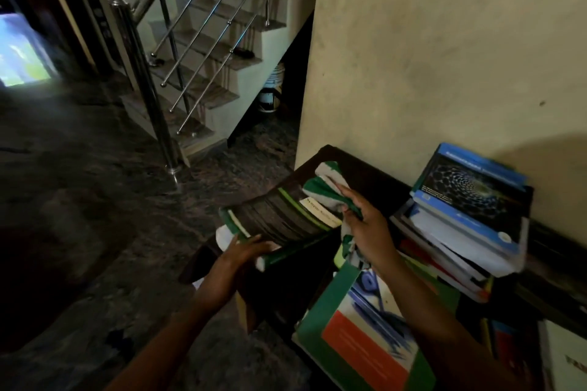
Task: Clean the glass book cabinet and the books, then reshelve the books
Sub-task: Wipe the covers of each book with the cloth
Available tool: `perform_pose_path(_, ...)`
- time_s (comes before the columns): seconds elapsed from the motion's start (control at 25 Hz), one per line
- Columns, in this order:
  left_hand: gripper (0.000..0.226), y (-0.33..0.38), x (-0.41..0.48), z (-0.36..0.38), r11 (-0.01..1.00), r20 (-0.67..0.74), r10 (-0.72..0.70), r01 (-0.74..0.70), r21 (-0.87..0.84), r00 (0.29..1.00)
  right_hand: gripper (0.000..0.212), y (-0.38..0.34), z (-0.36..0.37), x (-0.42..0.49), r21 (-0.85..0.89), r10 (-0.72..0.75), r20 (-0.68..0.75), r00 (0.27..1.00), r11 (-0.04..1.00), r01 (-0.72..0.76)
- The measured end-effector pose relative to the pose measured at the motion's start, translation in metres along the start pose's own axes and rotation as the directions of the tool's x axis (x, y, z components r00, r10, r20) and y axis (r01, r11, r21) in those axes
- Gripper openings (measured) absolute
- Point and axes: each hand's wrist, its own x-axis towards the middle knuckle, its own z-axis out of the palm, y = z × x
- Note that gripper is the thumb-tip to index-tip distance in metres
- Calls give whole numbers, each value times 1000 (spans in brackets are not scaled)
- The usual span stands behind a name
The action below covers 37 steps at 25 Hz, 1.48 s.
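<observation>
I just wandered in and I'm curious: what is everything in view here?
dark book with green edges: one, dark and green, left of centre
green-and-white striped cloth: one, green and white, at that book's right end
stack of books topped by a blue cover: one, mostly blue and white, right, by the cream wall
large green, white and orange book: one, bottom centre
dark wooden top: one, dark brown, under the stack
steel stair railing: one, silver, upper left
pale bucket: one, whitish, under the stairs
left hand: grips the dark book's near edge
right hand: grips the cloth
</observation>
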Motion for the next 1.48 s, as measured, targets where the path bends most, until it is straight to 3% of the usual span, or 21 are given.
perform_pose_path(0.08, 35, -14, -46, 6, 999, -9, 9, -8, 35, 1000, 37, 13, 20, 7, -33, 21, 64, 998, 999, -19)
perform_pose_path(0.16, 41, -21, -61, 12, 976, -140, -184, 165, -140, 973, 39, 27, 43, 24, -118, 32, 105, 994, 993, -20)
perform_pose_path(0.2, 44, -12, -55, 16, 869, -215, -409, 307, -389, 887, 40, 35, 53, 36, -171, 42, 108, 993, 985, -23)
perform_pose_path(0.24, 43, -1, -48, 14, 677, -229, -631, 382, -629, 741, 42, 45, 64, 51, -230, 66, 101, 993, 972, -41)
perform_pose_path(0.28, 37, 8, -38, 12, 483, -134, -761, 418, -769, 634, 45, 57, 74, 64, -300, 101, 94, 990, 951, -69)
perform_pose_path(0.32, 29, 19, -30, 11, 316, -26, -818, 412, -855, 575, 48, 71, 83, 75, -393, 149, 105, 983, 915, -96)
perform_pose_path(0.4, 30, 28, -22, 10, 125, 76, -872, 369, -921, 484, 57, 94, 104, 78, -622, 235, 158, 959, 778, -88)
perform_pose_path(0.48, 38, 29, -18, 8, -6, 117, -904, 262, -965, 410, 66, 104, 130, 59, -724, 158, 185, 970, 690, 26)
perform_pose_path(0.56, 45, 26, -18, 7, -102, 193, -913, 257, -961, 359, 67, 96, 159, 24, -671, 22, 259, 966, 723, 164)
perform_pose_path(0.68, 56, 26, -18, 4, -189, 262, -911, 242, -952, 320, 60, 80, 181, -29, -549, -65, 438, 897, 771, 324)
perform_pose_path(0.76, 54, 34, -19, 1, -224, 260, -902, 143, -964, 345, 55, 66, 170, -43, -402, -68, 502, 862, 865, 302)
perform_pose_path(0.8, 51, 38, -17, -1, -227, 256, -899, 122, -966, 356, 54, 55, 157, -42, -320, -42, 478, 877, 922, 218)
perform_pose_path(0.88, 47, 46, -10, -5, -224, 273, -872, 164, -961, 406, 56, 29, 120, -31, -200, 18, 352, 936, 978, 56)
perform_pose_path(0.96, 43, 47, 0, -3, -152, 257, -839, 246, -957, 480, 51, 5, 77, -17, -137, 41, 214, 976, 990, -12)
perform_pose_path(1.08, 38, 50, 14, 8, 84, 84, -868, 311, -947, 490, 44, -11, 16, -12, -78, 28, 89, 996, 997, -21)
perform_pose_path(1.24, 31, 76, 34, 9, 364, -128, -798, 302, -881, 589, 43, -16, -49, -25, -111, 21, -47, 999, 994, -26)
perform_pose_path(1.36, 25, 123, 62, 5, 723, -331, -514, 191, -664, 791, 42, -25, -94, -36, -138, -50, -179, 983, 990, 25)
perform_pose_path(1.4, 27, 142, 72, 6, 810, -381, -397, 123, -574, 835, 42, -29, -109, -41, -141, -68, -224, 972, 989, 37)
perform_pose_path(1.48, 35, 181, 92, 10, 903, -474, -209, -18, -430, 855, 43, -30, -138, -49, -131, -77, -313, 947, 991, 37)
